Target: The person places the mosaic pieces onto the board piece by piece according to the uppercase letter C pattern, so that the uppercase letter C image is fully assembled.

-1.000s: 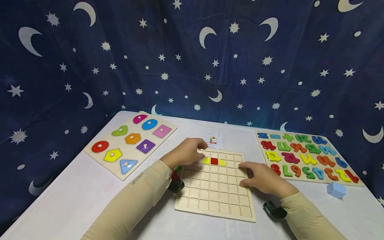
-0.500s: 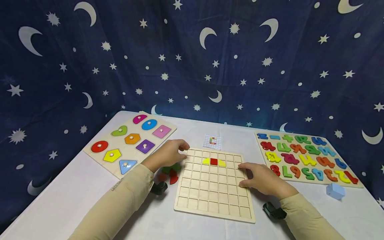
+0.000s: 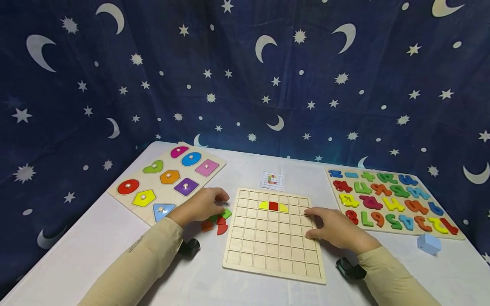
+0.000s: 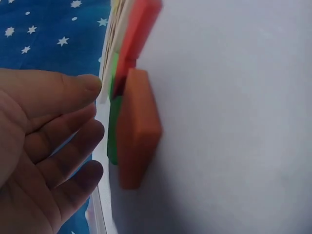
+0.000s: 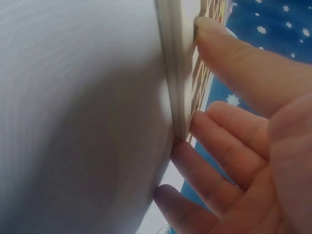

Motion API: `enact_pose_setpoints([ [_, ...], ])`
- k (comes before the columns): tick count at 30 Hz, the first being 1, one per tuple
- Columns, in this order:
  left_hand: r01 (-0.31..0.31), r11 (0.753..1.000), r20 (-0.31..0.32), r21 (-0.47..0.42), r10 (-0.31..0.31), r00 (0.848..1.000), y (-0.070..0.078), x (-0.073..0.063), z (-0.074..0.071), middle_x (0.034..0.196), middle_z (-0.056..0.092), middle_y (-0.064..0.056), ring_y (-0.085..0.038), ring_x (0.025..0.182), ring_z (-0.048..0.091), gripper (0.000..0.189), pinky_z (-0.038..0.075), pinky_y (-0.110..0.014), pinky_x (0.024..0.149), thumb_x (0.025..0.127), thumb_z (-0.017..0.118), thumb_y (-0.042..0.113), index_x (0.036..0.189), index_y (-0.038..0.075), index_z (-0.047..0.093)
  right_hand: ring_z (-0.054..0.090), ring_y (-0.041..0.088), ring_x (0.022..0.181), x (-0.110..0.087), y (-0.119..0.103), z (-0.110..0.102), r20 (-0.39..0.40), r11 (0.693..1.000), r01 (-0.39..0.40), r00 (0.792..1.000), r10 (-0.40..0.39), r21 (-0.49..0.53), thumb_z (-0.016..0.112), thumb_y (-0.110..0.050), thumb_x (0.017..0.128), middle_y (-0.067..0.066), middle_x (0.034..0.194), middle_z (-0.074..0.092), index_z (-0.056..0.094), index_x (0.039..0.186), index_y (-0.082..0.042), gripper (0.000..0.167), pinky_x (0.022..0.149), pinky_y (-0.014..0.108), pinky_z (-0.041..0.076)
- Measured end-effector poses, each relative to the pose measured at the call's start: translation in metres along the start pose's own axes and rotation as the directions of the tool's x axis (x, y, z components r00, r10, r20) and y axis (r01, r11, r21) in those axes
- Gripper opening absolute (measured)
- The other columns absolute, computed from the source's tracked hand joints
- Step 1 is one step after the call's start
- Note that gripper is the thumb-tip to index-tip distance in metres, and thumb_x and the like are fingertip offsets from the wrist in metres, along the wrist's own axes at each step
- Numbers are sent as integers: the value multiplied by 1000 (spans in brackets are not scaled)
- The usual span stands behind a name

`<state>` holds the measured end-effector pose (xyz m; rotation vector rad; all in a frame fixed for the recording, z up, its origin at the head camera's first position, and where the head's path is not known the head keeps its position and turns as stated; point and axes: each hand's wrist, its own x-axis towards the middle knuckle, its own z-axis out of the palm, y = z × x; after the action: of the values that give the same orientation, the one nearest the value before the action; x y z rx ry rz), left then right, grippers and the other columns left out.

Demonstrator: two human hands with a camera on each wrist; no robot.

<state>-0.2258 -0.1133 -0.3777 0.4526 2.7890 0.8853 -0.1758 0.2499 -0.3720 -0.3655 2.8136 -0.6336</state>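
Loose pieces: in a small heap on the white table (image 3: pixel 245 293), left of the grid board (image 3: pixel 268 248); green pieces (image 3: pixel 227 213), red pieces (image 3: pixel 221 230) and an orange piece (image 4: pixel 139 126)
Left hand (image 3: pixel 200 206): beside and partly over the heap; thumb and fingers apart, nothing pinched; contact with the green pieces cannot be confirmed
Right hand (image 3: pixel 337 226): at the right rim of the grid board; thumb and fingers spread, tips along the edge, not clamped around it
Seated pieces: red square (image 3: pixel 273 206) between two yellow pieces (image 3: pixel 263 205), near the far side of the grid board
Loose-piece weight and stiffness: probably light and rigid; little risk of bending or breakage expected
Loose-piece surface: flat faces appear smooth; likely to slide on the cloth or against each other
Hold point: opposite side edges, thumb against fingertips; separate overlapped pieces first
Grid board: thin, stiff-looking, probably light enough to shift; steady by the rim, keeping fingertips off the cells
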Motion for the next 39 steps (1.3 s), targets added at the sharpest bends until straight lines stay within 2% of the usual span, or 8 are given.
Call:
enact_pose_setpoints([
  [6,-12,1000,21,22,12,1000,-2,-3,1,98,67,5,-17,94,59,22,50,-37,95,85,79,7,104,14,71,46,45,131,-1,1,0,-2,1000,4,1000,-4,2,84,-33,80,21,139,55,59,137,-5,68,105,63,35],
  [14,-31,1000,65,-2,31,997,-1,-3,0,97,68,6,-16,92,59,21,50,-36,94,85,77,4,103,15,72,46,45,131,0,2,1,2,1000,-4,1000,4,-6,84,-34,80,22,140,54,59,137,-5,69,105,62,35],
  [20,-15,1000,99,-5,15,995,-1,-3,0,97,67,6,-16,91,58,20,51,-35,92,87,76,4,104,15,72,46,45,131,0,2,0,6,1000,0,1000,0,-5,84,-34,80,22,140,54,58,137,-5,69,105,63,35],
  [28,26,1000,89,0,-26,996,-1,-3,0,95,66,4,-17,88,58,17,53,-32,87,87,77,5,102,13,71,46,45,131,1,3,0,4,1000,5,1000,-5,-5,84,-35,80,22,140,54,59,137,-5,69,105,63,35],
  [39,9,1000,55,25,-11,998,-3,-2,-1,90,64,3,-18,85,57,14,52,-33,87,87,76,7,98,11,70,47,46,130,0,3,-1,-3,1000,19,1000,-19,-17,83,-36,80,22,139,55,59,136,-5,68,104,63,35],
])
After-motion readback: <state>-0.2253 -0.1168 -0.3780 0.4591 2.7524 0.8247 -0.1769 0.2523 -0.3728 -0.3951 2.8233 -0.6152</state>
